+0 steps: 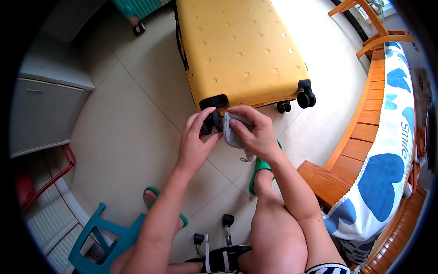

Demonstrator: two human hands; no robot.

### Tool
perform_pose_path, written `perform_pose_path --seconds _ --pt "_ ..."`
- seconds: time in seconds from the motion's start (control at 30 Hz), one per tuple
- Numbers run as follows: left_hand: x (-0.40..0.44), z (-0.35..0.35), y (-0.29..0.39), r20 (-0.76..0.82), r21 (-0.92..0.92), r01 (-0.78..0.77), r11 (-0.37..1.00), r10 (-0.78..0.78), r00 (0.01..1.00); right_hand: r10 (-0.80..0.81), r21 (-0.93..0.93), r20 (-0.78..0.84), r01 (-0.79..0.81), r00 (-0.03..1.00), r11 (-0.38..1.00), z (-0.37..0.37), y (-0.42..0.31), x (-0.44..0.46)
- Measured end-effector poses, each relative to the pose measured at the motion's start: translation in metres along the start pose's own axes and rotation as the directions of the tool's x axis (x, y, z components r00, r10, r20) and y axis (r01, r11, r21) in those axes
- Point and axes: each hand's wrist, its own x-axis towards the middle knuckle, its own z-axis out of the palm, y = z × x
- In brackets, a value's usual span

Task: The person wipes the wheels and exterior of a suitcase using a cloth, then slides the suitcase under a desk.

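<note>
A yellow hard-shell suitcase point(242, 50) lies flat on the floor with its wheeled end toward me. The fingers of my left hand point(194, 141) close around the black caster wheel point(214, 121) at its near left corner. In my right hand point(260, 134) is a grey cloth point(234, 133), pinched between thumb and fingers just right of that wheel. The cloth's edge appears to touch the wheel or sit very close to it. Another black caster wheel point(306, 98) sticks out at the near right corner.
A wooden bench point(365, 132) with a blue and white cover point(383, 182) runs along the right. Left stand a grey cabinet point(48, 114) and a teal plastic stool point(102, 242). A turquoise suitcase point(137, 8) is at the top. Chair casters point(227, 221) and green slippers point(260, 170) are below.
</note>
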Motion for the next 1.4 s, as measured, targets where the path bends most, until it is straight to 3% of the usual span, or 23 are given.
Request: perform_pose_path --seconds 0.03,0.13,0.3,0.37,0.47,0.6,0.7,0.8,1.0,1.1,1.2,1.4 --pt "0.001 0.001 0.002 0.008 -0.016 0.026 1.000 -0.026 1.000 0.002 -0.001 0.001 -0.002 1.000 1.000 -0.002 0.001 -0.002" --pt "0.002 0.000 -0.001 0.018 0.007 0.031 0.999 -0.031 0.999 -0.247 -0.075 -0.008 0.246 0.969 0.966 -0.001 -0.002 0.000" --pt "0.004 0.001 -0.010 -0.007 0.122 -0.095 0.988 0.097 0.995 -0.161 -0.174 -0.107 0.141 0.981 0.975 0.022 -0.016 0.016" --pt "0.005 0.000 -0.009 0.003 0.135 -0.118 0.984 0.118 0.993 -0.102 -0.235 0.002 0.099 0.995 0.967 0.020 -0.023 0.018" --pt "0.005 -0.002 0.000 0.030 0.243 -0.105 0.964 0.101 0.994 -0.094 -0.200 0.056 0.103 0.994 0.974 0.014 -0.016 0.000" --pt "0.004 -0.001 0.000 0.040 0.188 -0.056 0.981 0.049 0.998 -0.162 -0.225 0.028 0.164 0.986 0.960 0.012 -0.008 -0.004" --pt "0.004 0.002 -0.006 0.019 0.206 -0.120 0.971 0.119 0.993 -0.179 -0.329 -0.018 0.163 0.984 0.930 0.022 -0.017 0.011" --pt "0.005 0.000 -0.006 -0.006 0.238 -0.154 0.959 0.160 0.987 -0.141 -0.270 -0.037 0.126 0.989 0.955 0.023 -0.016 0.019" --pt "0.003 0.000 0.004 0.021 0.245 -0.049 0.968 0.045 0.999 -0.166 -0.239 0.036 0.170 0.985 0.956 0.015 -0.006 -0.002" --pt "0.004 0.002 -0.003 -0.006 0.242 -0.063 0.968 0.066 0.998 -0.147 -0.245 -0.001 0.142 0.989 0.959 0.018 -0.011 0.006" --pt "0.004 0.001 -0.013 -0.023 0.269 -0.175 0.947 0.188 0.982 -0.132 -0.244 -0.050 0.116 0.990 0.963 0.025 -0.010 0.024" --pt "0.005 0.001 0.000 -0.001 0.224 -0.080 0.971 0.082 0.997 -0.080 -0.204 -0.003 0.078 0.997 0.976 0.017 -0.015 0.001"
